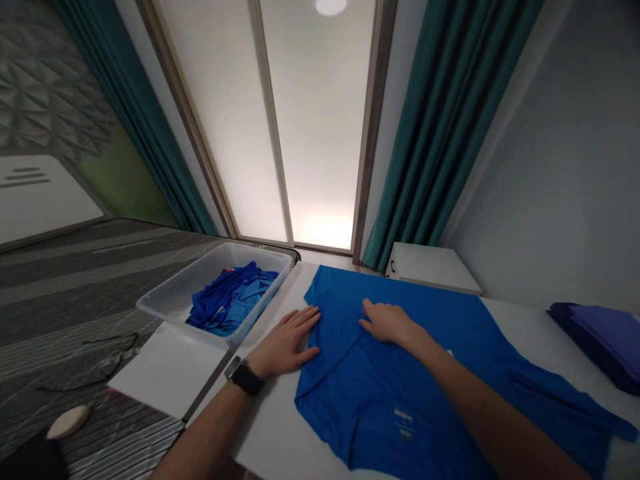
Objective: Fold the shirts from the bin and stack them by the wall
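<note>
A blue T-shirt [400, 380] lies spread over the white table, its neckline with a small printed label towards me. One sleeve reaches out to the right; on the left side a flap of cloth is folded inward. My left hand [287, 343] rests flat with fingers apart at the shirt's left edge, partly on the cloth and partly on the table. Further right, my right hand [387, 321] has its fingers curled together on the shirt, pinching the cloth by a crease. A dark watch [244, 377] is on my left wrist.
Left of the table, a translucent plastic bin [173, 300] holds crumpled blue clothes [235, 297]. Folded purple and navy garments [603, 340] lie at the table's right end. Beyond the table stand a white cabinet [433, 267], a frosted sliding door [315, 133] and teal curtains [450, 120].
</note>
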Available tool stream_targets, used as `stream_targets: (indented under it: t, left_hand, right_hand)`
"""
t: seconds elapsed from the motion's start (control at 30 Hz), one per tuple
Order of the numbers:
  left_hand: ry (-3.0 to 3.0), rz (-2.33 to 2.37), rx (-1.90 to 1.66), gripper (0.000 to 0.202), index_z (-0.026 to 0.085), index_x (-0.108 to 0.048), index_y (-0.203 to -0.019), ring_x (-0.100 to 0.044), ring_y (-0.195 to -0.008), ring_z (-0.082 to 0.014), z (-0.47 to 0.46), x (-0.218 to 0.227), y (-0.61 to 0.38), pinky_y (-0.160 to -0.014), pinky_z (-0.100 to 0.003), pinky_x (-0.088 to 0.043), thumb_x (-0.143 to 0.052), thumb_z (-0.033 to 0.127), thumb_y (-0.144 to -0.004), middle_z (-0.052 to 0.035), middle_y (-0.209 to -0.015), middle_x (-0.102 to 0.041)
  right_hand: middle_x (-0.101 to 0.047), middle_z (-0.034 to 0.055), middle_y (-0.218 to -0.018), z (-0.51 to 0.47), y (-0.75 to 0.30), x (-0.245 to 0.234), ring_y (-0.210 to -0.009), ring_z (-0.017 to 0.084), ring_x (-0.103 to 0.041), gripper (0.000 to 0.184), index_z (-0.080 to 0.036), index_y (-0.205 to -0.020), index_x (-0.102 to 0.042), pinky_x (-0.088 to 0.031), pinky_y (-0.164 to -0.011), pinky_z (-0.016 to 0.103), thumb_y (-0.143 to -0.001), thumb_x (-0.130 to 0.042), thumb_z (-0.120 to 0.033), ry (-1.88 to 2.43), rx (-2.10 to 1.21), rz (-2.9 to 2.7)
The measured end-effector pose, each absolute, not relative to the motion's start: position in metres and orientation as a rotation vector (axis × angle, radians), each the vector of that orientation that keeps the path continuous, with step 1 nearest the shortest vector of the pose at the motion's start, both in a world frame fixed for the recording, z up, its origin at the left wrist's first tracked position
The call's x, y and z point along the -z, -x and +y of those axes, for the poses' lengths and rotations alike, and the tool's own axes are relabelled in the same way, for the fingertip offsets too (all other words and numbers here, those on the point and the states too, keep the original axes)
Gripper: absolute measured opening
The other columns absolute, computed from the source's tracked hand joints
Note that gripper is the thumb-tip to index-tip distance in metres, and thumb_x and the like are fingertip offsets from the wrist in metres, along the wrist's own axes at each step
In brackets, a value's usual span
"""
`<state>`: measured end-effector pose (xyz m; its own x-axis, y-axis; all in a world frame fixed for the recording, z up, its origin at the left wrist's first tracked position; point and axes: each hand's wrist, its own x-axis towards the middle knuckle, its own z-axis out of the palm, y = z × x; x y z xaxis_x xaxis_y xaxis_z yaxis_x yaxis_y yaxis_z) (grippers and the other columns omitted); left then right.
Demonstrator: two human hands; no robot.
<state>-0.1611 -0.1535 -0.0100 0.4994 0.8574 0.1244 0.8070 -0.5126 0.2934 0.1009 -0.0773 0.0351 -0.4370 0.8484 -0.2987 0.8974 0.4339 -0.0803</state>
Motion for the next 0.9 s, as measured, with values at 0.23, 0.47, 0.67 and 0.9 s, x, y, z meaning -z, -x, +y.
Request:
stream_targets:
  t: [0.23,0.47,0.67,0.9]
  left_hand:
    - [-2.553,1.415,-0.385,0.067,0.024,-0.036,-0.148,-0.03,-0.143,-0.0275,-0.154,0.008,0.16,-0.119,-0.049,-0.023,-0.054,0.053,-0.09,-0.0093,-0.156,-0.033]
    - [-2.572,1.41,-0.389,0.066,0.026,-0.036,-0.149,-0.031,-0.143,-0.0284,-0.155,0.007,0.161,-0.118,-0.05,-0.024,-0.053,0.052,-0.091,-0.0086,-0.156,-0.032]
    - [-2.62,1.356,-0.336,0.056,0.032,-0.033,-0.149,-0.025,-0.146,-0.0258,-0.16,0.001,0.159,-0.119,-0.049,-0.022,-0.044,0.047,-0.097,-0.0026,-0.159,-0.025]
    - [-2.65,1.327,-0.258,0.06,0.027,-0.021,-0.154,-0.027,-0.145,-0.0242,-0.168,-0.002,0.153,-0.119,-0.047,-0.022,-0.036,0.048,-0.1,-0.0055,-0.158,-0.026]
  right_hand:
    - [-0.068,0.0139,-0.111,-0.077,-0.099,-0.033,-0.099,0.03,-0.065,0.023,-0.019,-0.106,-0.06,-0.047,-0.072,0.036,-0.095,-0.044,-0.031,-1.473,0.318,2.516]
    - [-0.069,0.007,-0.098,-0.072,-0.103,-0.032,-0.085,0.023,-0.065,0.019,-0.023,-0.11,-0.052,-0.039,-0.062,0.027,-0.092,-0.047,-0.023,-1.485,0.48,2.633]
    - [-0.068,0.0089,-0.107,-0.068,-0.106,-0.027,-0.095,0.026,-0.064,0.036,-0.025,-0.129,-0.045,-0.041,-0.07,0.03,-0.093,-0.045,-0.022,-1.494,0.517,2.637]
    - [-0.066,0.0128,-0.119,-0.071,-0.107,-0.029,-0.104,0.03,-0.063,0.047,-0.026,-0.139,-0.042,-0.046,-0.078,0.036,-0.092,-0.047,-0.022,-1.446,0.509,2.575]
